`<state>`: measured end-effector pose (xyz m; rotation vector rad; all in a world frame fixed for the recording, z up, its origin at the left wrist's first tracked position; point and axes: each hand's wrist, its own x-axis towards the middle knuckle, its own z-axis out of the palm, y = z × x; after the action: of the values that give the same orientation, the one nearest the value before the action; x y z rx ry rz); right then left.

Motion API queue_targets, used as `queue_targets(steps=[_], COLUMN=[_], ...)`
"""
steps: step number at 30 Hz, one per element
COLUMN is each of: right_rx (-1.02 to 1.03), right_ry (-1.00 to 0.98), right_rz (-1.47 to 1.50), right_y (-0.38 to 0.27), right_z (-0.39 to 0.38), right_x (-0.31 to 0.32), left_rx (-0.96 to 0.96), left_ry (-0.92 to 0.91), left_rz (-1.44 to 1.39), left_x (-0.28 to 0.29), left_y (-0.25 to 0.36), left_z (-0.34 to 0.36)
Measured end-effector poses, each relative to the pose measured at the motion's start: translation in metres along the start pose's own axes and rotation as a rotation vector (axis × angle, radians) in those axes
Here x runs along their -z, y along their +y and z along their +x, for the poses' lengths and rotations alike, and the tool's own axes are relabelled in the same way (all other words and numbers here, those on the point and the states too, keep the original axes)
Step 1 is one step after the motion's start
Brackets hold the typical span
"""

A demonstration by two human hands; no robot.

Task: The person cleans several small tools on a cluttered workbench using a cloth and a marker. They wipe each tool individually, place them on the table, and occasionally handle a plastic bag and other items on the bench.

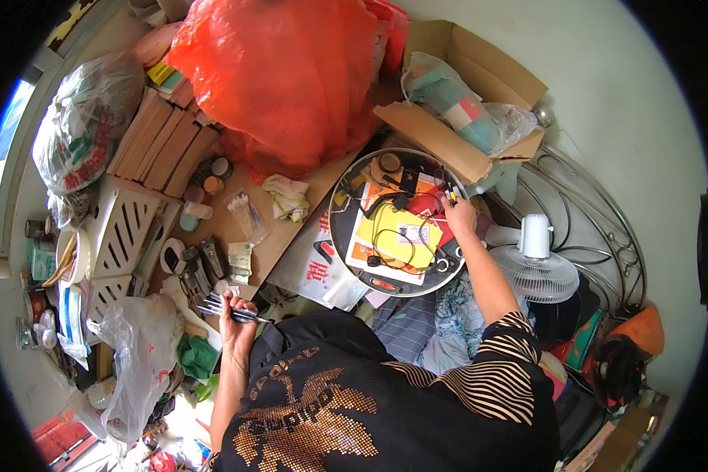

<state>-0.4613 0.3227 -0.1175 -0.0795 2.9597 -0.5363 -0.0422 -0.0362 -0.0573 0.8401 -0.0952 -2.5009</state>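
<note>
My left hand is closed round a bundle of several pens, held low at the near edge of the desk. My right hand reaches over the right rim of a round table, its fingers closed on a slim pen-like thing with yellow and white parts. Under and beside that hand lie a red packet, a yellow sheet and black cables. A brown tape roll sits at the table's far side, and an orange-red cutter-like tool at its near rim.
A white fan stands right of the round table, before a curled metal frame. Behind are an open cardboard box and a big red plastic bag. Books, swabs and jars crowd the desk.
</note>
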Motion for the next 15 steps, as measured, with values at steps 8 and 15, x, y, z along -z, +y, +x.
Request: queue_targets(steps=[8, 15], right_rx=[-0.041, 0.246], right_ry=[-0.013, 0.162], right_rz=[0.359, -0.008], right_y=[0.018, 0.04], right_z=[-0.007, -0.028], right_x=[-0.017, 0.009], left_rx=[-0.015, 0.014], left_ry=[0.05, 0.057], left_rz=[-0.018, 0.035], left_x=[0.004, -0.005], left_y=[0.001, -0.003], left_z=[0.001, 0.006])
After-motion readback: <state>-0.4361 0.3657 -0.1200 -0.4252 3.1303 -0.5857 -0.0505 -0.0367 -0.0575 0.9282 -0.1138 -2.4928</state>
